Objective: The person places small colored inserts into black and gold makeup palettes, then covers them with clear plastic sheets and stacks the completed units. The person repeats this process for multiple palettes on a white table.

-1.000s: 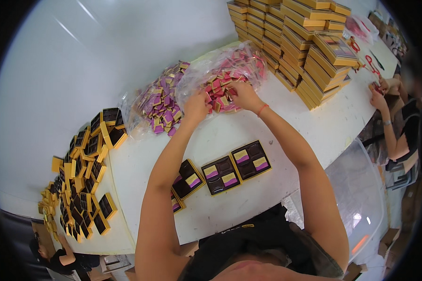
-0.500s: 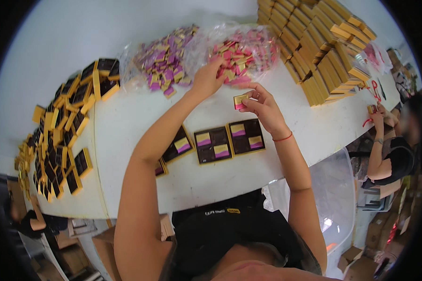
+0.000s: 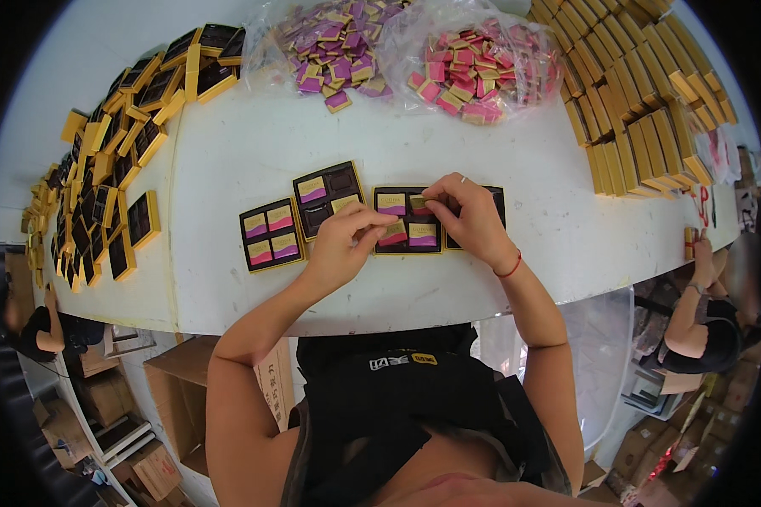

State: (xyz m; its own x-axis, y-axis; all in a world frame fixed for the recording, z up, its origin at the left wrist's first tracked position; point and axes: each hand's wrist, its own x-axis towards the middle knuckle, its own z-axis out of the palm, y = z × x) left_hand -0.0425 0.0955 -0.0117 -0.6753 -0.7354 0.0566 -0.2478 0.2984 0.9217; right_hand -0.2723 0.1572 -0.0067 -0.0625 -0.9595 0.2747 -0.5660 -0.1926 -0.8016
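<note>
A black tray with a gold rim [image 3: 407, 252] lies in front of me, its compartments holding small wrapped chocolate squares. My right hand [image 3: 472, 215] pinches a gold-and-pink square [image 3: 418, 205] at its upper right compartment. With thumb and fingers closed, my left hand [image 3: 344, 245] grips another gold-and-pink square [image 3: 391, 233] at the lower left one. Gold-and-purple squares [image 3: 422, 235] fill the other two corners. A tilted tray [image 3: 316, 218] to the left shows two purple squares, partly behind my left fingers. Further left is a full tray [image 3: 271, 235]. My right hand mostly hides another tray [image 3: 500, 207].
Clear plastic bags of purple squares [image 3: 338, 55] and pink squares [image 3: 473, 76] lie at the back. Gold-edged trays heap up at left [image 3: 114, 182]; gold boxes stack at far right [image 3: 651, 118]. Co-workers [image 3: 693, 329] [image 3: 46, 329] sit at both sides.
My left hand has come back from the pink bag to the tray with a pink square. My right hand has lowered its pink square to the same tray. The view has shifted.
</note>
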